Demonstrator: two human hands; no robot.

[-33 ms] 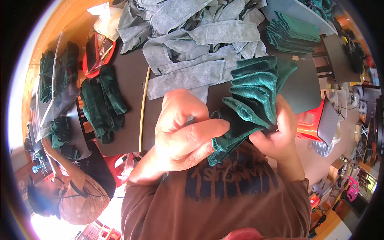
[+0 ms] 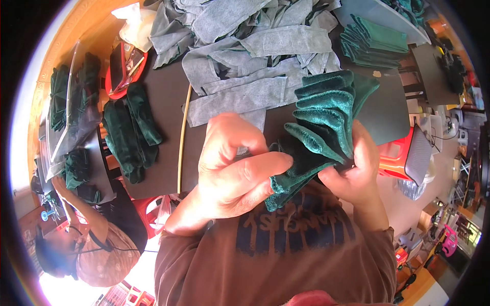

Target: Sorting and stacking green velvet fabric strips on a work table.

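Dark green velvet pieces (image 2: 324,115) are gathered in a fanned, layered bundle in front of my chest. My right hand (image 2: 357,168) is closed round the bundle's lower right side, thumb on the near face. My left hand (image 2: 240,173) pinches the near left corner of the velvet between thumb and forefinger, its other fingers curled. Just beyond my hands lies a large heap of grey-backed fabric strips (image 2: 240,97), some showing green edges.
A yellow strip (image 2: 184,143) lies across the dark table (image 2: 166,97). Left of it are green velvet pieces (image 2: 127,137) and a red tray (image 2: 122,92). Folded green pieces (image 2: 372,43) lie far right. A red stool (image 2: 395,153) stands right; another person (image 2: 102,239) works at left.
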